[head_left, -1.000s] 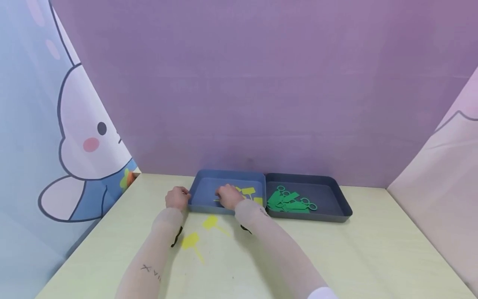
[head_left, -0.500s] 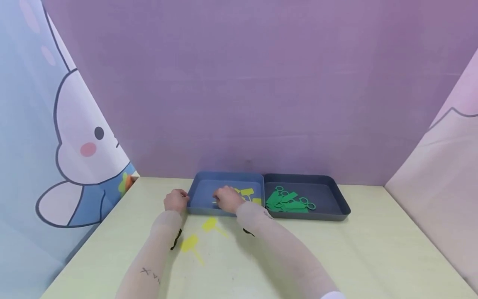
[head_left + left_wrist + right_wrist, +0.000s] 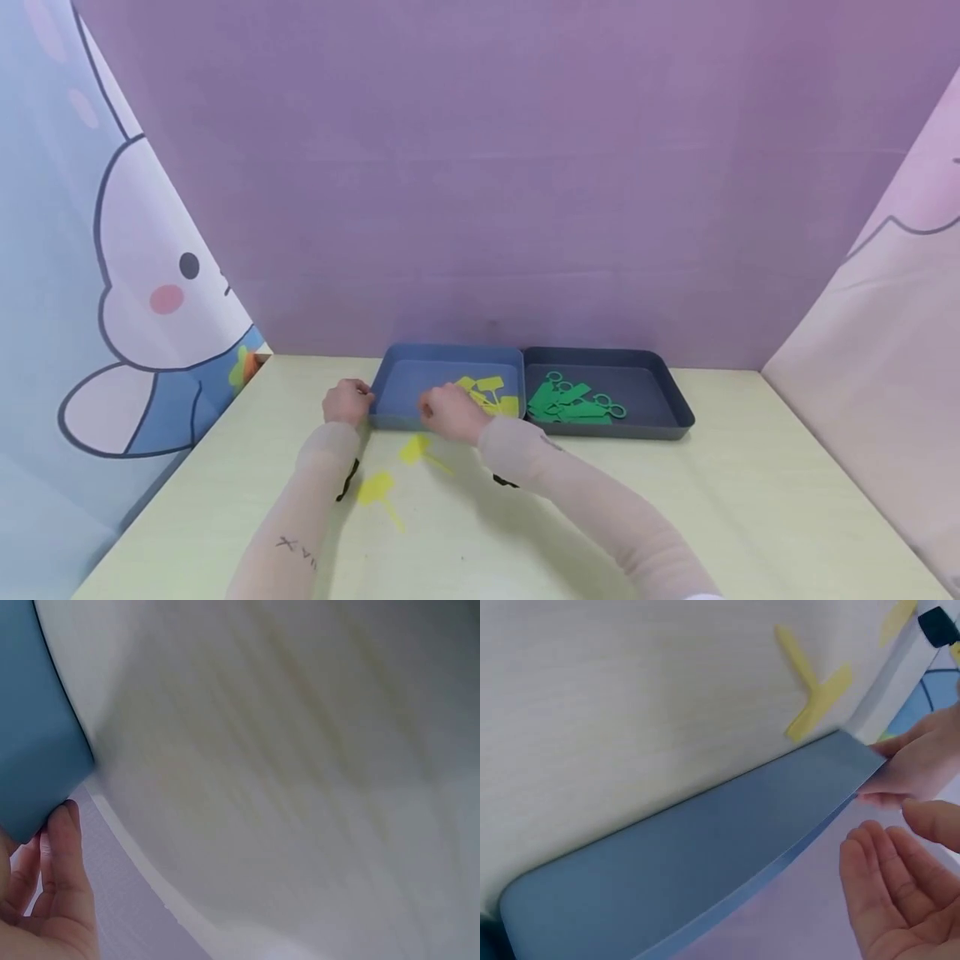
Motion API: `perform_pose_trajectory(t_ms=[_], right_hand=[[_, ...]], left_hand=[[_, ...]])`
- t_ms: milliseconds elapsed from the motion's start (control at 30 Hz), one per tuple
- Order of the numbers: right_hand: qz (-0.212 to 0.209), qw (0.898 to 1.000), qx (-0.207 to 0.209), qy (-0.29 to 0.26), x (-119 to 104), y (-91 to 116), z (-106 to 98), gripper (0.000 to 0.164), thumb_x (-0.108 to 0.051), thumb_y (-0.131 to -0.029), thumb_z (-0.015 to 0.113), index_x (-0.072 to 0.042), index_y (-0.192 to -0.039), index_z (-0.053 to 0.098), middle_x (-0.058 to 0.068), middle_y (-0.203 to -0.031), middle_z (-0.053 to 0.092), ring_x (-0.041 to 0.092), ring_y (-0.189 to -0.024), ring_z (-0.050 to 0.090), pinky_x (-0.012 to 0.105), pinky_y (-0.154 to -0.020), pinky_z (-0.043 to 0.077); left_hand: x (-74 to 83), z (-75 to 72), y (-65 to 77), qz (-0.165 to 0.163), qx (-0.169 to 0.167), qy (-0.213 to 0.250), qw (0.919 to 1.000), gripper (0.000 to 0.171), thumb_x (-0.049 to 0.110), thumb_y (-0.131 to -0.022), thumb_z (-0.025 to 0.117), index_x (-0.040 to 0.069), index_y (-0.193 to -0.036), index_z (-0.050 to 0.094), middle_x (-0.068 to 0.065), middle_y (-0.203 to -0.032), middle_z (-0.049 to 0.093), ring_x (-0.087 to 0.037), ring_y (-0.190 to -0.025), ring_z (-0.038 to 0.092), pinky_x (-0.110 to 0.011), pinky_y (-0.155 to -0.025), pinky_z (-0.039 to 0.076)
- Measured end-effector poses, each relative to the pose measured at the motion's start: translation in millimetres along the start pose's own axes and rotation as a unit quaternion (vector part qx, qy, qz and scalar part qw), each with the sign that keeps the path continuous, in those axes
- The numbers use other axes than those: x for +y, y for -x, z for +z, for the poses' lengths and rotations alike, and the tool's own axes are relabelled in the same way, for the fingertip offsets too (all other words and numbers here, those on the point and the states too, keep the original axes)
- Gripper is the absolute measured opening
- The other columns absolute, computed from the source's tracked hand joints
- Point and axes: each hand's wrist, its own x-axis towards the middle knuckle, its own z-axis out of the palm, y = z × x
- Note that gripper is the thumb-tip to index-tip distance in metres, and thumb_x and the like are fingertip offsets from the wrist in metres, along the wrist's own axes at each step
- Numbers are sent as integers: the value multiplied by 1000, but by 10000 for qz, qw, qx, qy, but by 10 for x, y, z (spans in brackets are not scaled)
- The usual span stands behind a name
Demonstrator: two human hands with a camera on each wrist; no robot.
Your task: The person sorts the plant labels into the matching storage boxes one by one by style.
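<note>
My left hand [image 3: 347,402] grips the left end of a blue tray [image 3: 420,375], its fingers at the corner in the left wrist view. Over the tray's near side is my right hand [image 3: 453,412]. In the right wrist view, that hand's fingers [image 3: 889,889] are lightly bent, thumb apart, with nothing between them. Several flat yellow tags with thin tails [image 3: 491,384] lie in the right part of the tray, partly hidden by the right hand. Two more, a farther yellow tag [image 3: 414,449] and a nearer yellow tag [image 3: 376,488], lie on the table before the tray.
A dark grey tray [image 3: 648,392] stands against the blue tray's right side, with several green ring-ended tags [image 3: 577,409] in its left part. The pale table [image 3: 750,483] ends at a purple backdrop [image 3: 487,208]. Printed cloths flank both sides.
My right hand has come from inside the tray toward its near rim, and the yellow strip by its fingertips is out of sight. My left hand stays on the tray. The view shifts slightly.
</note>
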Motion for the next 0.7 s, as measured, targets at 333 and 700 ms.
perform_pose_trajectory(t_ms=[333, 700], right_hand=[[152, 9994, -218, -210, -62, 162, -6, 7, -10, -85, 62, -6, -84, 67, -3, -67, 56, 4, -54, 40, 18, -58, 37], [536, 9963, -613, -262, -39, 286, 122, 25, -11, -81, 68, -7, -106, 69, 1, -98, 69, 10, -87, 63, 22, -77, 49]], left_hand=[[57, -51, 25, -27, -45, 42, 10000, 23, 13, -87, 55, -2, -101, 65, -21, -100, 66, -39, -92, 60, -49, -82, 45], [17, -35, 20, 17, -30, 24, 10000, 23, 13, -86, 56, -2, -100, 66, -21, -98, 66, -39, -91, 60, -49, -82, 45]])
